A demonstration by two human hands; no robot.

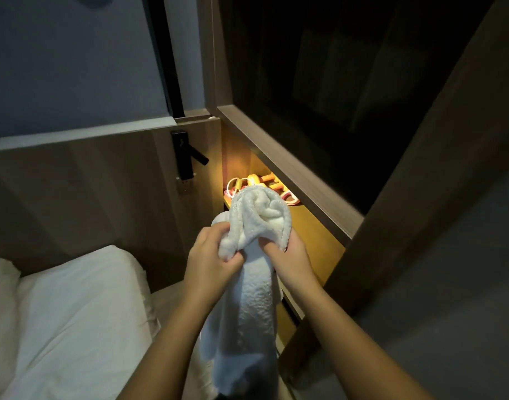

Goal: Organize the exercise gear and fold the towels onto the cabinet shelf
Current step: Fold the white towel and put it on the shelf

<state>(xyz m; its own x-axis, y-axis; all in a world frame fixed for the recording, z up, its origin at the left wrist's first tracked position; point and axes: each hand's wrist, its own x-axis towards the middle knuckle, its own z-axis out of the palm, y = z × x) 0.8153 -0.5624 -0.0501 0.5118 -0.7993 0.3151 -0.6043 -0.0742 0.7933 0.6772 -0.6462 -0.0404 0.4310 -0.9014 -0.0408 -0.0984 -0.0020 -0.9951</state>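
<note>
Left hand (210, 255) and right hand (290, 256), fingers curled tight around bunched white towel (256, 307)

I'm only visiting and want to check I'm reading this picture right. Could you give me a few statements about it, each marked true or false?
1. Both the left hand and the right hand grip a white towel. True.
2. The towel lies folded on the shelf. False: it hangs bunched from the hands, in front of the shelf.
3. Orange exercise gear sits on the lit shelf. True.
4. The bedding on the left is black. False: the bedding is white.
</note>
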